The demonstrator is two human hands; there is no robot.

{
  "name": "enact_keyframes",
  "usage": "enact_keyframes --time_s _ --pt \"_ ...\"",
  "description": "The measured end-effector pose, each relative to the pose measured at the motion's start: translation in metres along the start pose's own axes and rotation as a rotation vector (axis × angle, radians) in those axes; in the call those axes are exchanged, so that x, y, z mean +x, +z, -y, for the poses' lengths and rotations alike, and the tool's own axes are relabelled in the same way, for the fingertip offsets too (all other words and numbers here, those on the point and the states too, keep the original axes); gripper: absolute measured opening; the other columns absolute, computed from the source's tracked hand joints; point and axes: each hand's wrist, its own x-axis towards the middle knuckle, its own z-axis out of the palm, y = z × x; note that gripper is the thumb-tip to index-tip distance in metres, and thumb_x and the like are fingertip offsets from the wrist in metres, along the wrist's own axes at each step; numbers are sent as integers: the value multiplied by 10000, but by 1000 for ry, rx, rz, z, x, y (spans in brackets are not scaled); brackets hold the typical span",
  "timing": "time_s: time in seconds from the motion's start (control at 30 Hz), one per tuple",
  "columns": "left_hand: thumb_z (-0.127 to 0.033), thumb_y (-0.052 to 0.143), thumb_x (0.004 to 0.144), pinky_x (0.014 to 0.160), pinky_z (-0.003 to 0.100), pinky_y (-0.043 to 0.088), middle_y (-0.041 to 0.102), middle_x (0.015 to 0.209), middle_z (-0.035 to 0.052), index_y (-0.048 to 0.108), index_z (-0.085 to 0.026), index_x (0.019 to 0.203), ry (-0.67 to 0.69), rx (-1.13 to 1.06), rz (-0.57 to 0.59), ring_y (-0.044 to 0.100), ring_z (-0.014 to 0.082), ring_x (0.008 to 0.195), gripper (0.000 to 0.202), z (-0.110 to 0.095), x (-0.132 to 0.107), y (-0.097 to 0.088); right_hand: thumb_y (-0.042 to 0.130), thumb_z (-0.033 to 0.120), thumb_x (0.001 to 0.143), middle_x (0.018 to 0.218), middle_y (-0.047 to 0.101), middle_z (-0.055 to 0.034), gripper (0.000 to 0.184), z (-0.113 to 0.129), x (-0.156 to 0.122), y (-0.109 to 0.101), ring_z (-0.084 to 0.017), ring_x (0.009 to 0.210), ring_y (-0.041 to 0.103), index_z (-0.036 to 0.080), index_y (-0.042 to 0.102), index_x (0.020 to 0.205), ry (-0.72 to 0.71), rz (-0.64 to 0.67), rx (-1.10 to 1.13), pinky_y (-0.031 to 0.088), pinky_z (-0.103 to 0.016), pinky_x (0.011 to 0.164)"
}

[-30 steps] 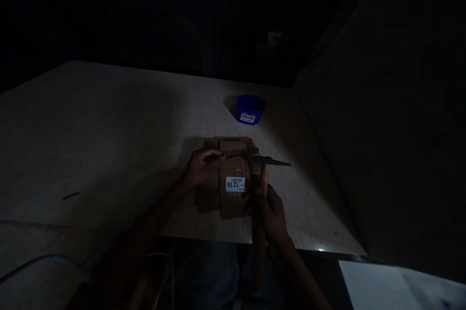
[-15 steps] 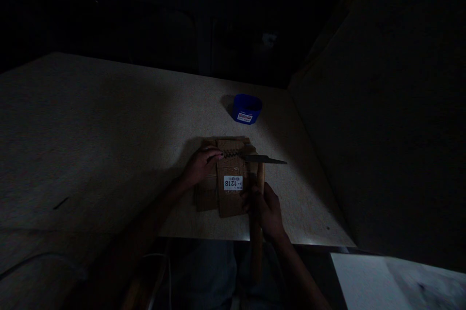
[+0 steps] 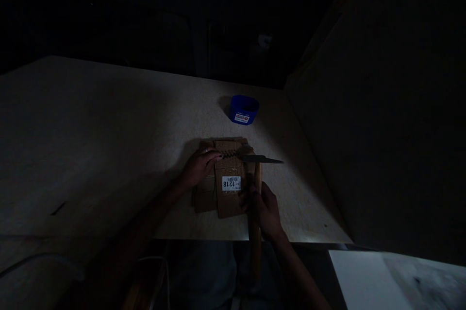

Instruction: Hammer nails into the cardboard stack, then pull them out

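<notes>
Two hands at the cardboard block [image 3: 228,199], hardly moved in the last second;
my left hand [image 3: 198,170] pinches the dark ridged strip [image 3: 229,153] at the block's far end; my right hand [image 3: 265,210] grips the hammer [image 3: 262,159], head level beside the strip as before; block near the worktop's [image 3: 109,130] near edge, blue tub [image 3: 243,109] beyond.

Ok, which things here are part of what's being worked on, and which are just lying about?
In use: cardboard block; toothed strip on it, pinched by the left hand; hammer, gripped by the right hand.
Lying about: blue tub behind the block; white sheet at lower right; small dark bit at far left.
</notes>
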Motion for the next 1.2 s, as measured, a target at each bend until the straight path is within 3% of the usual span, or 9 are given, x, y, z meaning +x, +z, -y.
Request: enact_keyframes --time_s 0.43,0.63,0.77,0.87,1.0,1.2 --pt "-259 511 984 825 320 536 711 985 62 702 -186 988 88 115 24 652 181 915 204 1 0 -1 535 523 949 781 718 -40 341 0 0 2 -118 505 623 183 563 945 13 -5 12 483 -219 469" --pt "-278 519 983 813 319 549 708 960 65 709 -186 982 142 144 -65 658 181 902 210 2 -4 2 535 553 936 789 719 -46 371 8 -1 2 -131 503 624 183 564 947 43 6 44 487 -234 469" --pt "-288 528 981 795 309 553 711 966 67 709 -184 989 146 140 -108 667 176 884 209 3 -8 8 503 538 954 702 677 -7 359 27 -5 -2 -114 439 557 188 567 906 13 12 -120 440 -227 430" --pt "-296 533 979 802 307 553 713 985 61 716 -201 997 99 126 -119 671 171 886 207 3 -10 11 476 505 973 671 650 3 343 53 -6 -4 -136 537 589 185 591 929 -100 35 -346 436 -226 484" --pt "-261 557 960 821 305 552 715 988 59 725 -209 992 54 95 -99 676 170 896 179 2 -10 11 445 456 977 692 668 -14 331 90 3 0 -162 583 620 177 622 991 -209 148 -595 418 -242 508" --pt "-195 558 934 820 324 550 714 994 62 730 -212 996 40 94 -81 672 181 903 183 4 -11 11 441 440 967 752 714 -44 326 109 19 5 -204 649 672 193 653 973 -214 275 -691 455 -268 552"
